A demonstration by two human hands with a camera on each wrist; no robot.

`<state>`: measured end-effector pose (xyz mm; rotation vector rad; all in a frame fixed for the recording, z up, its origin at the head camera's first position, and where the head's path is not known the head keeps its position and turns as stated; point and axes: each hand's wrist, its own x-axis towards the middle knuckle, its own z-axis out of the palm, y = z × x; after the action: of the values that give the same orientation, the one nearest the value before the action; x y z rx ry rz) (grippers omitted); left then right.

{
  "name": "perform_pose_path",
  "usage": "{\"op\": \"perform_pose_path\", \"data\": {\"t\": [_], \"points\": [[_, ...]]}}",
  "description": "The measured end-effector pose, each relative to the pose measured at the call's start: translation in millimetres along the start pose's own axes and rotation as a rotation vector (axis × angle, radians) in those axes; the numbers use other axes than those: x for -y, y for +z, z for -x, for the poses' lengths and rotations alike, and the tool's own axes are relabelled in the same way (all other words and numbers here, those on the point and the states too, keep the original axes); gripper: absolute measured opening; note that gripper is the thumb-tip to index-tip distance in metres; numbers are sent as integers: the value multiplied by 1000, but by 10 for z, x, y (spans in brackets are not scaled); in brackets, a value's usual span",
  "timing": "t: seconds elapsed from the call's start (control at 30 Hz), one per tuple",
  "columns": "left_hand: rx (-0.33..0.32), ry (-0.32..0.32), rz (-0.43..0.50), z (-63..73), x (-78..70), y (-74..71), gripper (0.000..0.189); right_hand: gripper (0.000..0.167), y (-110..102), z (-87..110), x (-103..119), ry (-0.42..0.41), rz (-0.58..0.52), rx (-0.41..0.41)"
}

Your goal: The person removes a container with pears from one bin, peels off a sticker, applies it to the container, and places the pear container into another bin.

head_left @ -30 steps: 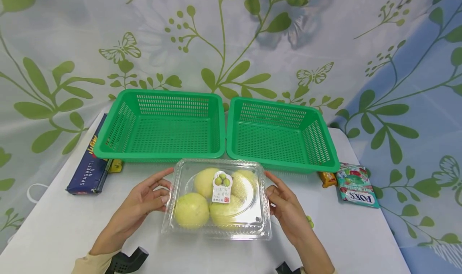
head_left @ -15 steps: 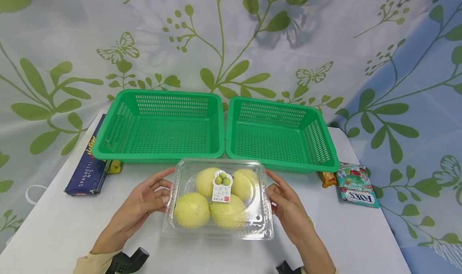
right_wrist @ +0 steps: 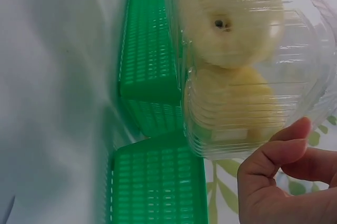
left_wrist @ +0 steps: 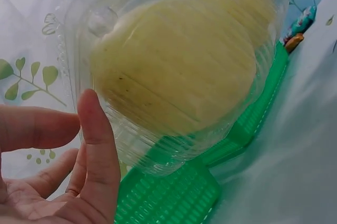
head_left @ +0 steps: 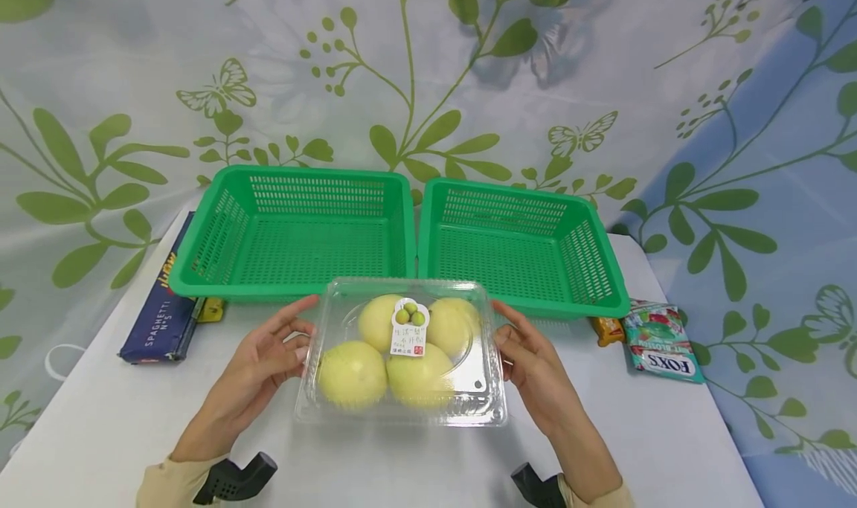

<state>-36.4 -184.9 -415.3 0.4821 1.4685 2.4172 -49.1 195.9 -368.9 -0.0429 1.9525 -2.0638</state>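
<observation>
A clear plastic clamshell box [head_left: 469, 389] of round, pale yellow pears [head_left: 352, 374] is held up above the white table in the head view. On its lid sits a white label [head_left: 408, 335] with green fruit printed on it. My left hand [head_left: 257, 367] pinches the box's left edge, thumb [left_wrist: 97, 124] at the rim in the left wrist view. At the opposite edge my right hand [head_left: 535, 374] grips the rim between thumb and curled fingers, also visible in the right wrist view. The fingers' undersides are partly hidden.
Two green baskets, left [head_left: 315, 251] and right [head_left: 509, 262], stand side by side just behind the box with nothing in them. A blue spaghetti pack [head_left: 157, 322] lies at the left. At the right are a Fox's candy bag [head_left: 663, 344] and a small orange packet [head_left: 608, 331].
Both hands have shifted the box slightly away from me, and its far edge now overlaps the baskets' front rims in the head view. The baskets and packs stay put.
</observation>
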Motion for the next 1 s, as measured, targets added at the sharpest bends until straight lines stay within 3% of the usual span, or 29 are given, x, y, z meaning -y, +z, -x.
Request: {"op": "perform_pose_path", "data": {"t": [0.53, 0.7, 1.0], "points": [[-41, 1, -85, -89, -94, 38, 64, 55, 17, -43, 57, -20, -6, -23], [-30, 21, -69, -127, -114, 33, 64, 54, 10, -60, 74, -22, 2, -14], [-61, -2, -91, -174, -171, 97, 62, 52, 3, -48, 151, -34, -21, -36]]}}
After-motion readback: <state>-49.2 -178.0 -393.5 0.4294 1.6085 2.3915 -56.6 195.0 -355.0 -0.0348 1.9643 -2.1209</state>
